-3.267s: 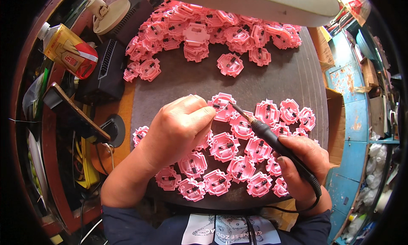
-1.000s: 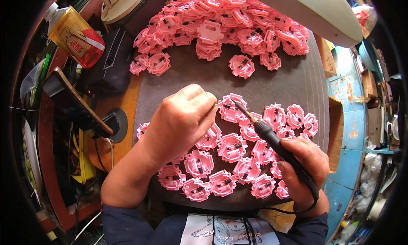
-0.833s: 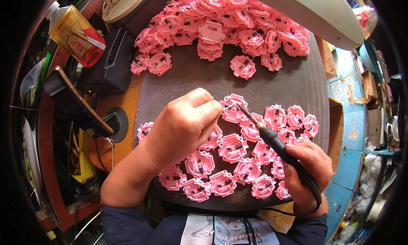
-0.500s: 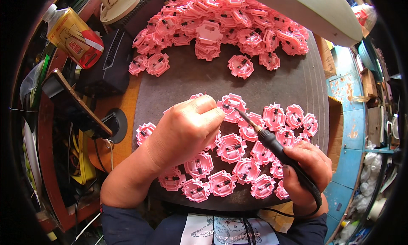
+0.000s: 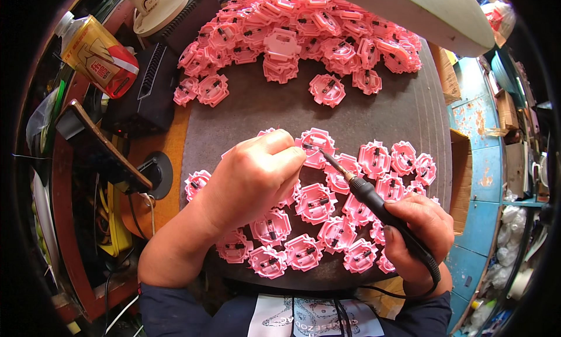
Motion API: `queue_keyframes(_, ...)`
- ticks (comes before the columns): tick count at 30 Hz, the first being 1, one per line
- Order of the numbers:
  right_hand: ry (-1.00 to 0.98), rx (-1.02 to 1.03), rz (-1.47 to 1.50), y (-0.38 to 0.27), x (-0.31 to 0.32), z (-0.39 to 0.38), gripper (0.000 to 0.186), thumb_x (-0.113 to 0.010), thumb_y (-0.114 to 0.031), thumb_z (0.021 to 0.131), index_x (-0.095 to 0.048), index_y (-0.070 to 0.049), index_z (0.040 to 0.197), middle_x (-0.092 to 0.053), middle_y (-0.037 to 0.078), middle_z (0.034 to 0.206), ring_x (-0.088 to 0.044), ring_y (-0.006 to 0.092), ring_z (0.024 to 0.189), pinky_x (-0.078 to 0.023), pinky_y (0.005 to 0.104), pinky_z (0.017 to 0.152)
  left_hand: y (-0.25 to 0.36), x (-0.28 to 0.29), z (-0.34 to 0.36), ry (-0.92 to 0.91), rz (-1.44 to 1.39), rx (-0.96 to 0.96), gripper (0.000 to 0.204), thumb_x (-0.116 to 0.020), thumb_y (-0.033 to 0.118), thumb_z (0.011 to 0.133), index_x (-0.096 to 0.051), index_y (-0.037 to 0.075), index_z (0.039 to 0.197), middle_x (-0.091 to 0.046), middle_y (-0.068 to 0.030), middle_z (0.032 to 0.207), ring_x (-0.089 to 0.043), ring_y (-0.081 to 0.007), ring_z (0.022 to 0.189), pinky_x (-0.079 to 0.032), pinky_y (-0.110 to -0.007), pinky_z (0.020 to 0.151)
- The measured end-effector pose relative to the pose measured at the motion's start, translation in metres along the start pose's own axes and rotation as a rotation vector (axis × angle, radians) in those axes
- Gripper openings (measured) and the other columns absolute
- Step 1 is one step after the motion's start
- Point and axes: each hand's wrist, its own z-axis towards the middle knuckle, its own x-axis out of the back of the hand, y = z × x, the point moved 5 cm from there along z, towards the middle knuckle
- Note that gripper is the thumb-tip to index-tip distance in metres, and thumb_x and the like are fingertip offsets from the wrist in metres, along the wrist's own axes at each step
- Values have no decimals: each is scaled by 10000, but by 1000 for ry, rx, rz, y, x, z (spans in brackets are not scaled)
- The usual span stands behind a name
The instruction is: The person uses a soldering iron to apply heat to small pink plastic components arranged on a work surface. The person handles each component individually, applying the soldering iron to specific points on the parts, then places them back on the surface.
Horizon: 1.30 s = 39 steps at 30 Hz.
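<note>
My right hand is wrapped round the black handle of a soldering iron. The iron's thin tip points up and to the left, at a pink plastic part with small black components at its centre. Whether the tip touches it I cannot tell. Just left of that part, my left hand is closed in a pinch; whatever its fingertips hold is too fine to make out. Several similar pink parts lie spread over the dark board around and below both hands.
A large heap of pink parts covers the far side of the dark board. Above it at right hangs a pale lamp-like panel. On the left stand a black box, a bottle of red liquid and a phone-like device on a stand.
The iron's tip has shifted slightly left and down near the same pink part. My left hand keeps its pinch, and the whole view has drifted a little.
</note>
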Motion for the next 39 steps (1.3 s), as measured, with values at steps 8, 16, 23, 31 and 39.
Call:
queue_keyframes(8, 56, -10, 31, 1, 2, -2, 377, -748, 56, 709, -705, 48, 1084, -688, 159, 782, -674, 276, 635, -533, 363, 588, 2, 6, -1, 33, -33, 6, 188, -787, -25, 820, -703, -2, 987, -691, -150, 920, -709, -353, 868, -590, -421, 780)
queue_keyframes(16, 89, 9, 19, -1, 8, -7, 392, -750, 62, 682, -711, 21, 1070, -669, 145, 784, -638, 254, 612, -498, 348, 558, 19, 30, -15, 134, -33, 29, 228, -810, -63, 798, -697, 12, 981, -678, -129, 872, -685, -283, 729, -556, -380, 635)
queue_keyframes(23, 46, -42, 121, -11, 17, -22, 343, -748, 2, 695, -723, -27, 1036, -651, 104, 765, -619, 249, 586, -498, 366, 545, 40, 29, -31, -22, -150, -13, 265, -817, -58, 771, -728, 3, 1013, -677, -126, 932, -707, -295, 786, -582, -378, 678)
queue_keyframes(31, -55, 42, 148, -15, 15, -24, 348, -767, -49, 702, -725, -8, 1045, -643, 104, 734, -597, 247, 548, -476, 367, 508, 41, 14, -36, -93, -151, -57, 252, -803, -67, 758, -711, -16, 987, -675, -127, 919, -703, -304, 781, -574, -387, 655)
queue_keyframes(39, -65, 64, 163, -17, 10, -20, 370, -752, 12, 679, -711, -5, 1046, -642, 102, 718, -595, 234, 531, -460, 349, 483, 39, 17, -39, -94, -139, -36, 229, -802, -57, 752, -711, -6, 956, -672, -118, 892, -698, -294, 761, -574, -388, 643)
